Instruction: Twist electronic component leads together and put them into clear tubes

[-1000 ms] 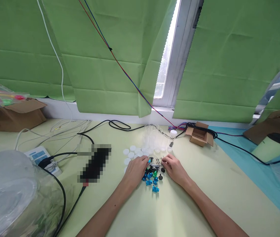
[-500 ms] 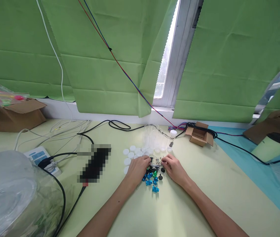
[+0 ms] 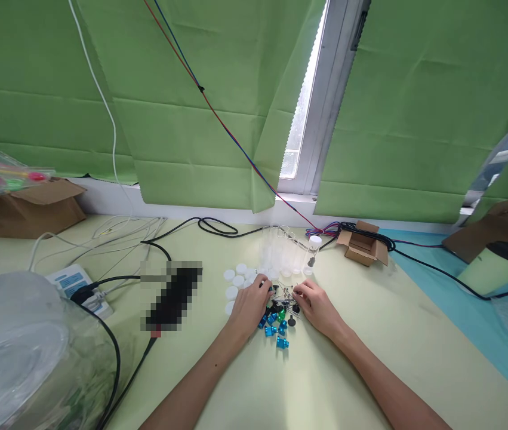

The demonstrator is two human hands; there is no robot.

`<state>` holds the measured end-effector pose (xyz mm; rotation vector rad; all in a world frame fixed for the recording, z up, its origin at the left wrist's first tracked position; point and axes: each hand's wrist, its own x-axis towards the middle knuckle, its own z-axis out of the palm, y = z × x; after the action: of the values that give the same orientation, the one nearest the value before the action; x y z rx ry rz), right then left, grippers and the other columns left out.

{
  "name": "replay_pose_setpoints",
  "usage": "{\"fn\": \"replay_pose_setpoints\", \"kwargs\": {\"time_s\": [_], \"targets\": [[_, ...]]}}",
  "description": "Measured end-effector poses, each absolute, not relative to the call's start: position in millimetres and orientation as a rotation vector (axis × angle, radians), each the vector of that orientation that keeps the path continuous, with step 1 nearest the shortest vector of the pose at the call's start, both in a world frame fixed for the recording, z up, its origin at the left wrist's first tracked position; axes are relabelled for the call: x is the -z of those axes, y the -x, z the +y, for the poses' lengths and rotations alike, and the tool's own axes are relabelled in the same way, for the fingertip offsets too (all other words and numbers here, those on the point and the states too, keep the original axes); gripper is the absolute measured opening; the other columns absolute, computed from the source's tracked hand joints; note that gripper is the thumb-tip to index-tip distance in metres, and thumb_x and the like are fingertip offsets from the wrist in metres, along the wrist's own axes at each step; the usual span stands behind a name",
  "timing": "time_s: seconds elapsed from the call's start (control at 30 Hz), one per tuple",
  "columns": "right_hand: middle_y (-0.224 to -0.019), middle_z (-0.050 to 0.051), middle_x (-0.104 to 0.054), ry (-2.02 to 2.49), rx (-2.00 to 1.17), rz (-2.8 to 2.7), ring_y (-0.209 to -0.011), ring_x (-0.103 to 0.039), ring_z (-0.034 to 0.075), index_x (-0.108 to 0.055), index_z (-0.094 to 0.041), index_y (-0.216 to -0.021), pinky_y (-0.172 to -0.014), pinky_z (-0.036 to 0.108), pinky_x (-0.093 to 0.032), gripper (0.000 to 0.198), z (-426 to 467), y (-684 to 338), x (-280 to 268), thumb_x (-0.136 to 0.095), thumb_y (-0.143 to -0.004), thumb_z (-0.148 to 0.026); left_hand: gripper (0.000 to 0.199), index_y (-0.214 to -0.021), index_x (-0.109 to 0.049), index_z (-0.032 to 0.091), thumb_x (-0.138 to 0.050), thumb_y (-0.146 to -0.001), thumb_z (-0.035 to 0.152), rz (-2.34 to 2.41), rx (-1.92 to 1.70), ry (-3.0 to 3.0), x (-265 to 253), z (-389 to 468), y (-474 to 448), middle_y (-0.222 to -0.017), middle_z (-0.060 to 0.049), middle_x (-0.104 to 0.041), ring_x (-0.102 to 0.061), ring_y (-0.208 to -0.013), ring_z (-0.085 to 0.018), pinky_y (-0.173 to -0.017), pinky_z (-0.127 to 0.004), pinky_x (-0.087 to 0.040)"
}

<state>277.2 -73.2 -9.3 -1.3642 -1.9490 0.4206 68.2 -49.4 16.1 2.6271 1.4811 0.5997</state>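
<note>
Over the left side of a pile of small parts, my left hand [image 3: 250, 300] has its fingers bent in a pinch. A tiny dark bluish bit shows at its fingertips, too small to name. My right hand [image 3: 314, 303] pinches at the pile's right edge; what lies between its fingers is hidden. Thin metal pins [image 3: 286, 292] lie between the hands. Nearer to me are several shiny blue metal fittings [image 3: 282, 343], a green fitting [image 3: 281, 315] and black disc-headed pieces [image 3: 292, 321]. White round caps [image 3: 231, 293] are spread beyond and left of my left hand.
Clear tubes [image 3: 276, 251] stand behind the pile, beside a white-capped vial [image 3: 315, 242]. A small open carton [image 3: 363, 245], black cables [image 3: 218, 230], a power strip [image 3: 74, 286], a large clear plastic container [image 3: 12, 346] and a green tumbler [image 3: 495, 266] surround the work area.
The fingers of my left hand have lifted and curled slightly, and a small bluish bit now shows at their tips. My right hand stays almost where it was.
</note>
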Motion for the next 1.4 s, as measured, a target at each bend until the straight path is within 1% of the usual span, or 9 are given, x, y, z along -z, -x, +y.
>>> {"fn": "replay_pose_setpoints", "kwargs": {"time_s": [0.2, 0.3, 0.5, 0.77, 0.9, 1.0, 1.17, 1.27, 1.4], "targets": [[-0.089, 0.005, -0.055, 1.366, -0.42, -1.954, -0.073, -0.056, 0.018, -0.06, -0.021, -0.088, -0.068, 0.034, -0.05, 0.021, -73.1, -278.0, 10.4, -0.045, -0.099, -0.03, 0.019, -0.103, -0.058, 0.021, -0.039, -0.099, 0.025, 1.302, -1.009, -2.408, -7.4, -48.4, -65.5, -0.109, -0.006, -0.065, -0.064, -0.088, -0.02, -0.07, -0.029, -0.047], [-0.089, 0.005, -0.056, 1.366, -0.42, -1.958, -0.073, -0.056, 0.018, -0.061, -0.021, -0.088, -0.067, 0.033, -0.051, 0.021, -73.0, -278.3, 11.1, -0.045, -0.099, -0.031, 0.019, -0.102, -0.059, 0.02, -0.043, -0.097, 0.027, 1.29, -1.087, -2.242, -9.5, -49.6, -66.0, -0.099, -0.006, -0.067, -0.064, -0.085, -0.02, -0.074, -0.031, -0.047], [-0.089, 0.006, -0.056, 1.357, -0.418, -1.96, -0.072, -0.057, 0.019, -0.061, -0.022, -0.089, -0.067, 0.034, -0.051, 0.021, -73.3, -278.0, 10.0, -0.045, -0.099, -0.031, 0.023, -0.097, -0.062, 0.019, -0.046, -0.094, 0.035, 1.366, -1.065, -2.038, -15.8, -50.9, -65.4, -0.078, -0.003, -0.067, -0.058, -0.062, -0.017, -0.065, -0.029, -0.043], [-0.089, 0.006, -0.056, 1.363, -0.424, -1.959, -0.073, -0.057, 0.019, -0.061, -0.022, -0.089, -0.069, 0.035, -0.051, 0.022, -73.5, -277.7, 9.6, -0.045, -0.099, -0.032, 0.022, -0.094, -0.06, 0.021, -0.045, -0.094, 0.037, 1.322, -1.114, -1.969, -15.9, -52.5, -65.9, -0.087, -0.003, -0.07, -0.062, -0.068, -0.018, -0.067, -0.029, -0.044], [-0.089, 0.006, -0.056, 1.361, -0.422, -1.955, -0.074, -0.057, 0.019, -0.061, -0.022, -0.088, -0.069, 0.035, -0.051, 0.022, -73.2, -278.4, 10.2, -0.045, -0.099, -0.033, 0.021, -0.088, -0.061, 0.02, -0.055, -0.088, 0.04, 1.328, -1.201, -1.76, -15.2, -48.4, -66.7, -0.083, -0.003, -0.068, -0.063, -0.07, -0.018, -0.065, -0.028, -0.046], [-0.089, 0.006, -0.056, 1.347, -0.414, -1.958, -0.074, -0.057, 0.019, -0.061, -0.022, -0.089, -0.069, 0.036, -0.051, 0.022, -73.2, -279.2, 10.7, -0.045, -0.099, -0.033, 0.026, -0.087, -0.063, 0.019, -0.063, -0.082, 0.044, 1.244, -1.265, -1.526, -16.1, -44.6, -66.1, -0.078, -0.003, -0.066, -0.063, -0.066, -0.016, -0.057, -0.025, -0.044], [-0.089, 0.006, -0.057, 1.333, -0.414, -1.96, -0.075, -0.057, 0.02, -0.062, -0.022, -0.09, -0.07, 0.036, -0.051, 0.021, -73.8, -279.0, 10.7, -0.045, -0.099, -0.032, 0.037, -0.09, -0.067, 0.015, -0.072, -0.075, 0.049, 1.041, -1.262, -1.148, -22.3, -43.6, -65.1, -0.061, 0.003, -0.056, -0.041, -0.041, -0.006, -0.04, -0.02, -0.029], [-0.089, 0.006, -0.057, 1.337, -0.415, -1.96, -0.075, -0.058, 0.02, -0.062, -0.022, -0.09, -0.07, 0.036, -0.051, 0.022, -73.9, -278.5, 10.3, -0.044, -0.099, -0.033, 0.038, -0.09, -0.068, 0.013, -0.08, -0.069, 0.043, 0.898, -1.25, -0.953, -26.1, -45.4, -64.8, -0.067, 0.0, -0.06, -0.045, -0.047, -0.006, -0.042, -0.019, -0.035], [-0.088, 0.006, -0.057, 1.341, -0.393, -1.963, -0.074, -0.058, 0.02, -0.062, -0.022, -0.088, -0.069, 0.036, -0.051, 0.024, -73.8, -278.0, 9.5, -0.044, -0.099, -0.034, 0.035, -0.094, -0.072, 0.013, -0.084, -0.067, 0.031, 0.775, -1.194, -0.796, -26.9, -46.5, -64.9, -0.084, -0.007, -0.068, -0.06, -0.064, -0.01, -0.055, -0.02, -0.05]]}}
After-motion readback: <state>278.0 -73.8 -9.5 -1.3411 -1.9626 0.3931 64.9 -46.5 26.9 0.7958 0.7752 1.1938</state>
